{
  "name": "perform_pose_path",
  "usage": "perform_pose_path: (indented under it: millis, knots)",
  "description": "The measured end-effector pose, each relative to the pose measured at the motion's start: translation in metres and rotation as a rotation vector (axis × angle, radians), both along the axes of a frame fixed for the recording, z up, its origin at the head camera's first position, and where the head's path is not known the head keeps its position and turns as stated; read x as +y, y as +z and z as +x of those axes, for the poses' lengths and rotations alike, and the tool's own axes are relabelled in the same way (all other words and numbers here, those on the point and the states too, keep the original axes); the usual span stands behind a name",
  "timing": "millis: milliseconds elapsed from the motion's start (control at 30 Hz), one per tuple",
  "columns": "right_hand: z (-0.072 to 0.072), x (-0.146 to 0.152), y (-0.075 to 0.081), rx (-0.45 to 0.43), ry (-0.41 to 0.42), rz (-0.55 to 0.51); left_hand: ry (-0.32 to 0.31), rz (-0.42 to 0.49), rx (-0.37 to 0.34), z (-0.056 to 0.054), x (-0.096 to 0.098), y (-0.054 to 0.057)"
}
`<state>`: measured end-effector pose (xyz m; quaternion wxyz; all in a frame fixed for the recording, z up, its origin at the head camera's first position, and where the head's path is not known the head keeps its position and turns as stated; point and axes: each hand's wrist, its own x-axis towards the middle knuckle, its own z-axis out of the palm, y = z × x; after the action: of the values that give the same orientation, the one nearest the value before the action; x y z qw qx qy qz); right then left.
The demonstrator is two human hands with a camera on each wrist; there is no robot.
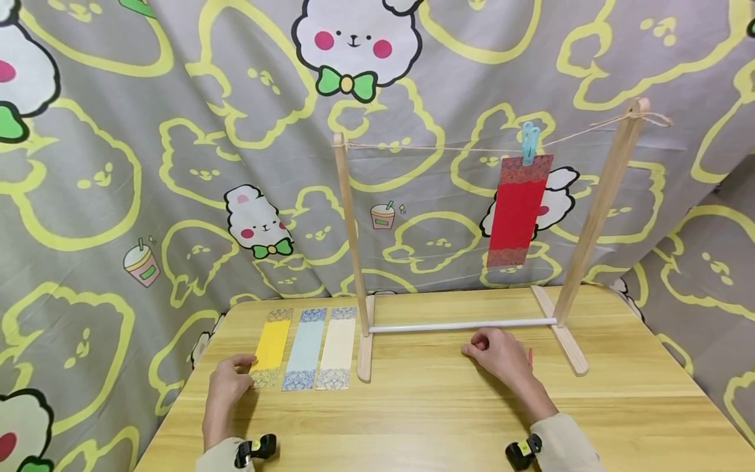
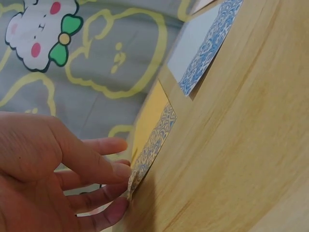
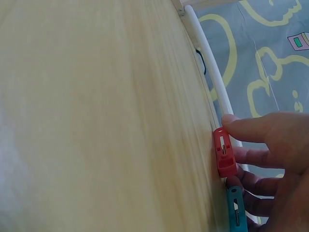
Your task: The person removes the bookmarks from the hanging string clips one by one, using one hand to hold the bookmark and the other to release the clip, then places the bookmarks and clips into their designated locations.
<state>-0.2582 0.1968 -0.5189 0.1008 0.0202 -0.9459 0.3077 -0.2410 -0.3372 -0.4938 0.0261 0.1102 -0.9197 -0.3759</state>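
Observation:
In the left wrist view, my left hand (image 2: 72,169) pinches the near corner of a yellow paper strip (image 2: 149,121) with patterned ends; the corner bends a little at the thumb. A pale blue strip (image 1: 305,349) and a cream strip (image 1: 337,349) lie beside it on the table. My right hand (image 1: 501,354) is low at the white rod. Its thumb and curled fingers close around a red clothespin (image 3: 225,153), with a teal clothespin (image 3: 236,209) right beside it; the head view hides both behind the hand.
A wooden stand has a left post (image 1: 349,236), a right post (image 1: 598,216) and a white rod (image 1: 448,326) near the table. From the string (image 1: 436,148), a light blue clothespin (image 1: 529,143) hangs a red strip (image 1: 518,213). A patterned curtain (image 1: 277,170) hangs behind the wooden table (image 1: 425,406).

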Motion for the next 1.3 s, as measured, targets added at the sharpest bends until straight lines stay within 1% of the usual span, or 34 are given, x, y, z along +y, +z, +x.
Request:
perform_pose_path:
  millis: [100, 333, 533, 700, 967, 1167, 1300]
  knots:
    - [0.0, 0.0, 0.0, 0.004, 0.002, 0.001, -0.001, 0.015, 0.0, 0.0, 0.0, -0.001]
    - [0.003, 0.0, 0.0, 0.003, 0.004, -0.005, -0.012, 0.013, 0.026, 0.0, 0.001, 0.0]
    - [0.006, 0.002, -0.001, 0.015, 0.008, -0.005, -0.026, 0.02, 0.034, 0.002, 0.003, 0.0]
    - [0.007, 0.003, 0.0, 0.019, 0.024, -0.023, -0.031, 0.018, 0.039, 0.002, 0.003, 0.0]
    - [0.007, 0.008, 0.008, -0.019, 0.025, -0.078, -0.049, 0.005, 0.026, 0.001, 0.001, 0.003]
    - [0.008, 0.013, 0.02, 0.037, 0.05, -0.145, -0.068, -0.003, 0.033, 0.001, 0.002, 0.008]
    - [0.008, 0.017, 0.025, 0.045, 0.05, -0.174, -0.074, -0.009, 0.035, 0.001, 0.004, 0.011]
